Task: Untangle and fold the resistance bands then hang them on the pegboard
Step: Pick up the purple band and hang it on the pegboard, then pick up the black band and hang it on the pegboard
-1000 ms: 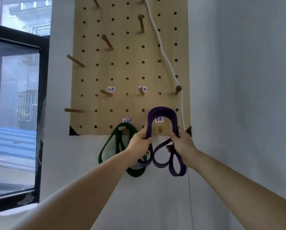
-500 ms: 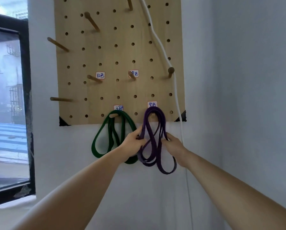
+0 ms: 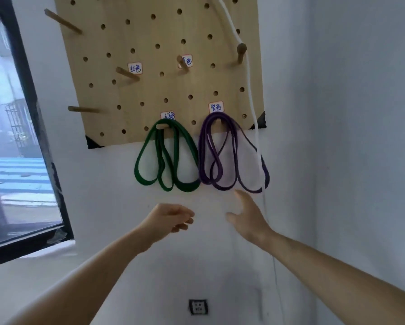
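A wooden pegboard [image 3: 149,38] hangs on the white wall. A folded purple resistance band [image 3: 220,174] hangs in loops from a peg in the bottom row, below a white label. To its left a folded green band [image 3: 140,160] hangs from a neighbouring peg [image 3: 161,126]. My left hand [image 3: 167,221] is below the bands with loosely curled fingers and holds nothing. My right hand [image 3: 249,215] is just under the purple band, fingers relaxed, not touching it.
A white cord [image 3: 250,85] runs down the pegboard's right side past a knobbed peg [image 3: 240,49]. Several bare pegs stick out of the board, such as one [image 3: 81,109] at the left. A dark-framed window [image 3: 25,127] is at the left. A wall socket [image 3: 198,306] sits low.
Both hands let go of the purple band and dropped below it. The band now hangs on its peg by itself, its loops spread wider. The camera moved closer and tilted down.
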{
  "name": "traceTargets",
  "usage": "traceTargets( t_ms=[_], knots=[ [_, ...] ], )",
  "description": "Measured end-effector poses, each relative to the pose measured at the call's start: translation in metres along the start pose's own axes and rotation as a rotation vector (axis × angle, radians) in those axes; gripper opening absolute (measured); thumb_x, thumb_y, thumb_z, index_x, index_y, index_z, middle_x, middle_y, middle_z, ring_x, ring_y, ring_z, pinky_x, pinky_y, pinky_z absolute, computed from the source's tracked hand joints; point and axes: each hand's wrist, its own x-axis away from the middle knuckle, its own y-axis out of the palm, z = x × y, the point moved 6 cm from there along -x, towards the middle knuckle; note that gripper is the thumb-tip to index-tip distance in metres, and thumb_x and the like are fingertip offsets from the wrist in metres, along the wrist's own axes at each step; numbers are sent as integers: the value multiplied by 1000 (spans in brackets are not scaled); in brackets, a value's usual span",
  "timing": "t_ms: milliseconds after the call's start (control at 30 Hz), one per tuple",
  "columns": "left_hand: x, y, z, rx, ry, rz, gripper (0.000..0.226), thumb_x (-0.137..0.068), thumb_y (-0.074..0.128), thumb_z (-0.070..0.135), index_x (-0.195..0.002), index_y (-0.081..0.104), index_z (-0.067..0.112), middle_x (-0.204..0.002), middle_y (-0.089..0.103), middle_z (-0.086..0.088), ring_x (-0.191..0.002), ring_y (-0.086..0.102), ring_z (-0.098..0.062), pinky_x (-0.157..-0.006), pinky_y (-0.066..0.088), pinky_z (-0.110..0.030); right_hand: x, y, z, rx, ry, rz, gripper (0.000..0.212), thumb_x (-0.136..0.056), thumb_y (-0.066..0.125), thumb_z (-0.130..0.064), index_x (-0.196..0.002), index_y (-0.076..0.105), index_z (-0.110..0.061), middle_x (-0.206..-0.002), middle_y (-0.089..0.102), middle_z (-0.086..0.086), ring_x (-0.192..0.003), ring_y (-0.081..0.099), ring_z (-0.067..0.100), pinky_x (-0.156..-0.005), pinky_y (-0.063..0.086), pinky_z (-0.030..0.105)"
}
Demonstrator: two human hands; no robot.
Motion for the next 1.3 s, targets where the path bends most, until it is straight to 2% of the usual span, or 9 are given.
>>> traceTargets(
  t_ms=[100,200,367,433,533,800,900,1033,1300],
  knots=[
    [32,9,-54,6,-87,-20,17,-100,61,17,-102,78,18,-96,79,1,-90,73,-17,-85,56,-29,26,40,18,-5,59,-100,44,-94,62,-14,-137,58,-15,-140,54,-1,-123,54,16,-103,47,30],
    [63,22,-114,23,-179,-17,16,-100,62,19,-101,78,19,-95,79,2,-87,73,-15,-83,56,-28,51,85,33,31,71,-247,14,-92,66,-11,-102,75,-12,-99,73,4,-90,67,16,-86,55,31],
    [121,60,-219,59,-352,-33,14,-98,63,18,-100,77,17,-92,79,0,-81,71,-13,-76,54,-25,96,164,80,265,28,-577,12,-90,68,-16,-98,77,-14,-71,66,-14,-67,61,3,-70,49,24],
    [147,81,-263,74,-443,-52,14,-98,63,16,-102,77,13,-95,79,-4,-80,70,-14,-69,53,-20,115,195,111,402,32,-750,14,-90,68,-18,-101,76,-15,-77,70,-9,-68,61,3,-70,45,24],
    [183,116,-325,112,-571,-54,16,-98,62,13,-104,75,7,-97,78,-9,-77,68,-16,-64,49,-20,144,236,166,599,89,-996,23,-92,70,-22,-111,74,-12,-108,75,6,-98,70,21,-83,52,28],
    [262,219,-446,79,-779,-169,13,-94,64,13,-101,76,14,-90,76,-7,-82,71,-19,-80,57,-32,237,309,319,701,380,-1149,25,-88,74,-37,-107,75,-20,-114,74,6,-108,68,26,-94,53,33],
    [282,242,-483,46,-844,-158,16,-93,65,18,-104,77,16,-92,76,-3,-89,72,-21,-86,57,-37,265,333,355,646,432,-1148,25,-90,73,-35,-107,74,-16,-114,73,7,-108,66,27,-93,53,34],
    [288,267,-515,-5,-932,-15,22,-95,64,26,-113,73,18,-108,74,1,-101,69,-18,-81,47,-27,277,369,382,541,473,-1050,33,-93,71,-28,-120,68,-9,-123,65,13,-115,61,29,-95,46,31],
    [268,312,-569,-112,-1061,80,47,-86,70,47,-122,60,20,-116,63,-7,-112,60,-30,-95,47,-41,270,428,395,651,119,-952,64,-91,69,-40,-147,45,-23,-148,44,1,-136,37,28,-111,35,43]
  ],
)
